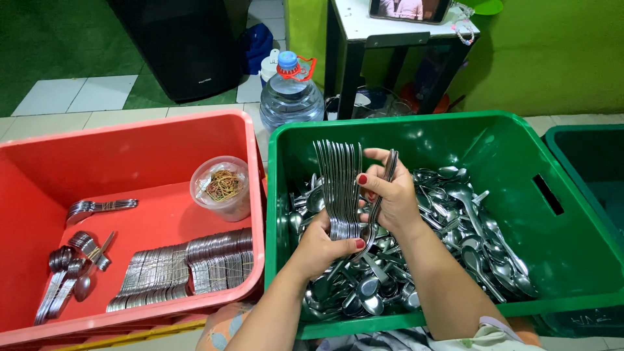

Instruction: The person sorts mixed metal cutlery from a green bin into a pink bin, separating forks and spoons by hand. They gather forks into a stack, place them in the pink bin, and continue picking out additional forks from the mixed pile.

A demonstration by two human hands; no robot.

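Left hand (320, 246) grips the fanned spoon stack (339, 188); right hand (389, 195) pinches one spoon (385, 188) — a loose grip could spill the fan into the green crate (520, 149).

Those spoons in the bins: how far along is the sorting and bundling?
Done: banded bundles of spoons lie in rows in the red bin, with a few more bundles at its left. In hand: the left hand grips a fanned stack of spoons, and the right hand holds another spoon. Left: a big loose heap of spoons in the green bin.
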